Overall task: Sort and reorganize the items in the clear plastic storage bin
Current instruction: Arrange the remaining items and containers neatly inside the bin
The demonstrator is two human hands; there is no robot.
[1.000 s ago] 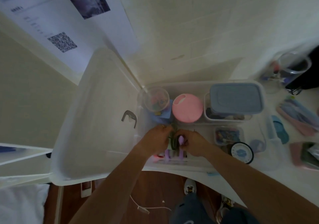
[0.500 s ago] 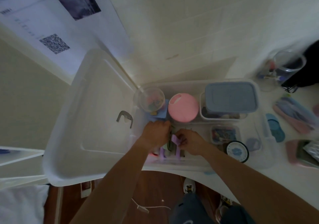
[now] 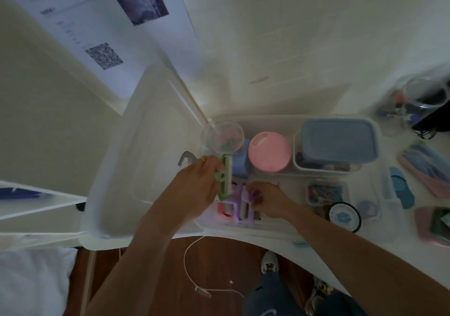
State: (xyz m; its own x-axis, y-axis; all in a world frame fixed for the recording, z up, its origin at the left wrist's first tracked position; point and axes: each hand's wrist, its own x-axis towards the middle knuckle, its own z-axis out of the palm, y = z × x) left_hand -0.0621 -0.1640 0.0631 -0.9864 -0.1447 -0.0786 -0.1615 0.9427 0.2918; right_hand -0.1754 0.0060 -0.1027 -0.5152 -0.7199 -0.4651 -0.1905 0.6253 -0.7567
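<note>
Head view: a clear bin (image 3: 287, 118) is seen on a white desk (image 3: 379, 262) at mid-frame, its lid (image 3: 136, 169) propped open to the left, presumably so that both hands can reach inside. Along the far wall of the bin, larger containers are lined up: a blue-lidded box (image 3: 338, 141) at the right, a pink round tub (image 3: 269, 152) at the centre, a clear cup (image 3: 225, 136) at the left, apparently grouped by size. Small items are kept toward the near wall, where a clear case (image 3: 325, 192) of colourful bits and a round tin (image 3: 344, 216) are set. Other things, blurred and hard to name, are left on the desk at the right edge of the frame, likely still to be sorted. A green clip (image 3: 225, 177) is grasped by the curled fingers of the left hand (image 3: 199, 189) and held upright just above the near left corner of the bin, seemingly lifted clear of its neighbours. A purple clip (image 3: 237, 203) standing below it is pinched by the right hand (image 3: 267, 200), probably steadied so that the row can be reordered. A gold ring (image 3: 203, 160) is worn on the left hand.
</note>
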